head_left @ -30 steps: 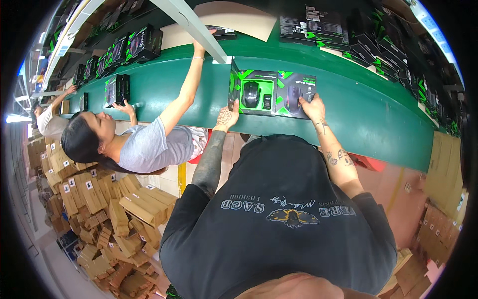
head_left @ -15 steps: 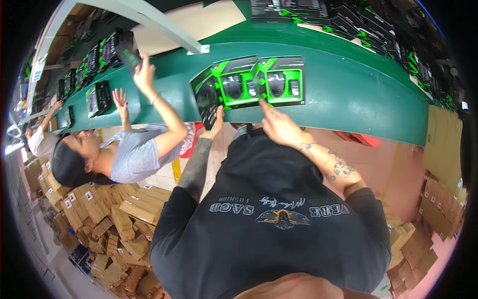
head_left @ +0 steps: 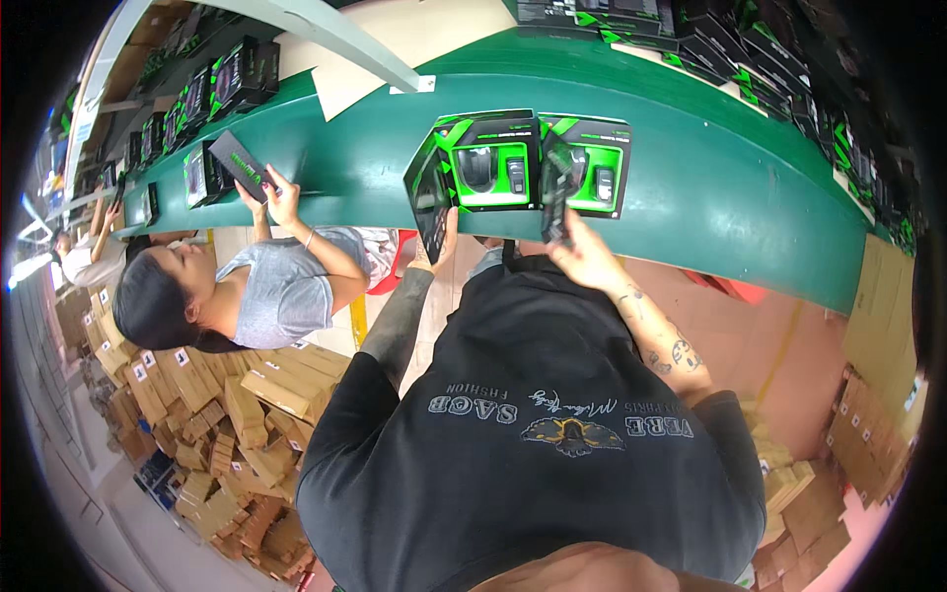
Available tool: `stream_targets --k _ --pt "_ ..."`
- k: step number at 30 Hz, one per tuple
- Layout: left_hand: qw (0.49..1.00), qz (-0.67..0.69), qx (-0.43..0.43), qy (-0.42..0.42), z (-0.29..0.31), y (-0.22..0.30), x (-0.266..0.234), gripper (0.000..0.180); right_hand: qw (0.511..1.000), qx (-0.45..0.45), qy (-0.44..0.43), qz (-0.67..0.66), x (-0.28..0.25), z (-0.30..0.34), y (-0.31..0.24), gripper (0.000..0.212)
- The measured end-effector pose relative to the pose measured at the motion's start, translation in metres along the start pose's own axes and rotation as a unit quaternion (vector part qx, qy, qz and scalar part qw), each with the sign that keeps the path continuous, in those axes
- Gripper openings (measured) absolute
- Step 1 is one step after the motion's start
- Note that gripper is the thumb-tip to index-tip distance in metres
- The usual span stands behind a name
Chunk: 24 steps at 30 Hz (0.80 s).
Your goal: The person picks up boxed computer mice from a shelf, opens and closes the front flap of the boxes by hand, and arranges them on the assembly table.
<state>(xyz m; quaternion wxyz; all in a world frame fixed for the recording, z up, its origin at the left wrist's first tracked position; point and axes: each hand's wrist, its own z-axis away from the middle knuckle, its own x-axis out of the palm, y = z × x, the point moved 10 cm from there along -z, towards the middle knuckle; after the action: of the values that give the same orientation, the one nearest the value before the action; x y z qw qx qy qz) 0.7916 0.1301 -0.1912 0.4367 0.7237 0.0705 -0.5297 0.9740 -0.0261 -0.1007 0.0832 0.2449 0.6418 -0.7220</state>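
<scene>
Two open black-and-green boxes lie side by side on the green bench. In the left box (head_left: 493, 204) sit a dark computer mouse (head_left: 479, 170) and a small dark piece in a green tray. My left hand (head_left: 446, 242) grips the lower edge of its raised lid (head_left: 426, 192). The right box (head_left: 619, 148) has a similar green tray; its mouse is partly hidden behind a dark lid (head_left: 556, 178) that stands tilted between the boxes. My right hand (head_left: 584, 255) has its fingers closed on the lower end of that lid.
At left a co-worker (head_left: 266, 286) holds a dark box (head_left: 240, 163) in both hands. More boxes (head_left: 237, 79) line the bench's far left, and stacks (head_left: 730, 49) stand far right. A metal post (head_left: 335, 39) rises from the bench (head_left: 710, 187). Cardboard cartons (head_left: 237, 424) are piled behind.
My right hand has moved from pointing between the boxes to gripping the right box's lid, which now stands up across its tray. The co-worker's second hand has joined on the dark box.
</scene>
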Motion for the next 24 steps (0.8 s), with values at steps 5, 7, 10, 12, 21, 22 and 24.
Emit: stream_targets --k 5,7,10,12,21,22,24 --pt "0.997 -0.032 -0.021 -0.071 -0.037 0.026 -0.038 0.063 0.924 0.22 0.263 0.168 -0.099 0.008 0.1 0.056" --pt "0.991 0.0 0.055 -0.12 -0.04 0.023 -0.025 0.075 0.907 0.305 0.242 0.163 -0.105 0.009 0.127 0.055" --pt "0.991 0.086 -0.078 -0.066 -0.048 -0.002 -0.005 0.081 0.921 0.293 0.109 -0.233 -0.054 -0.007 0.181 0.062" --pt "0.983 0.105 -0.136 -0.057 -0.047 -0.015 0.016 0.085 0.944 0.275 0.131 -0.127 -0.053 -0.014 0.167 0.062" --pt "0.899 0.363 -0.221 -0.1 -0.037 -0.024 0.036 0.065 0.851 0.178 0.208 -0.449 -0.082 -0.001 0.143 0.066" --pt "0.87 0.42 -0.238 -0.102 -0.036 -0.019 0.043 0.062 0.827 0.173 0.218 -0.489 -0.085 0.002 0.129 0.068" --pt "0.863 0.441 -0.223 -0.102 -0.039 -0.002 0.046 0.063 0.822 0.188 0.196 -0.5 -0.081 -0.003 0.105 0.068"
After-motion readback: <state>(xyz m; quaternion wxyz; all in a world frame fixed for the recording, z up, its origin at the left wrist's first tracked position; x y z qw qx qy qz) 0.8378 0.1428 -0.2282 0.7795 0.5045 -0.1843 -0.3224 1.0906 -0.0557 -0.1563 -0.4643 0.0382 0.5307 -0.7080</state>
